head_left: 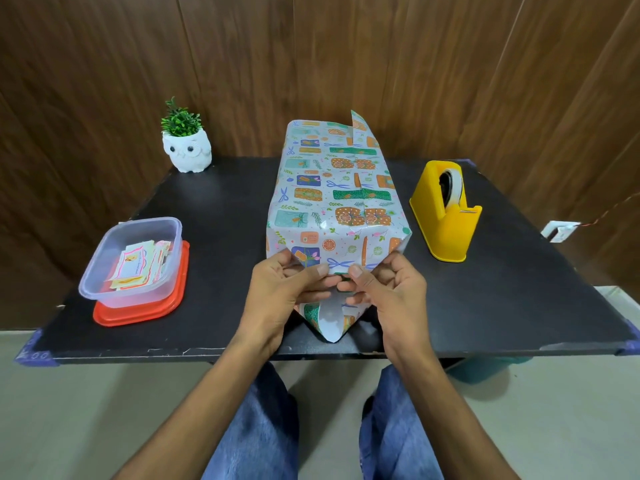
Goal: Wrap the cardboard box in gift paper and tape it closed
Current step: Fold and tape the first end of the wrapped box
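Two hands, the left hand [277,289] and the right hand [391,289], are pinching the gift paper [343,251] at the near end of the wrapped box [332,188]. Their fingers are curling round the folded-in side flaps and the thumbs are pressing on top, almost meeting at the middle. The box is lying in the middle of the worktop [225,209], its long axis running straight away from the person, from the near edge towards the far edge. That is putting the unsealed end directly in front of the hands, with both about equally close to it. A pointed bottom flap [329,327] is jutting out below the fingers towards the near edge, not yet folded up. At the far end another flap [360,129] is standing upright, also unsealed. The yellow tape dispenser [446,209] is sitting beside the box towards the right edge, so the right hand is looking the likelier one to fetch tape while the left hand is keeping the fold down.
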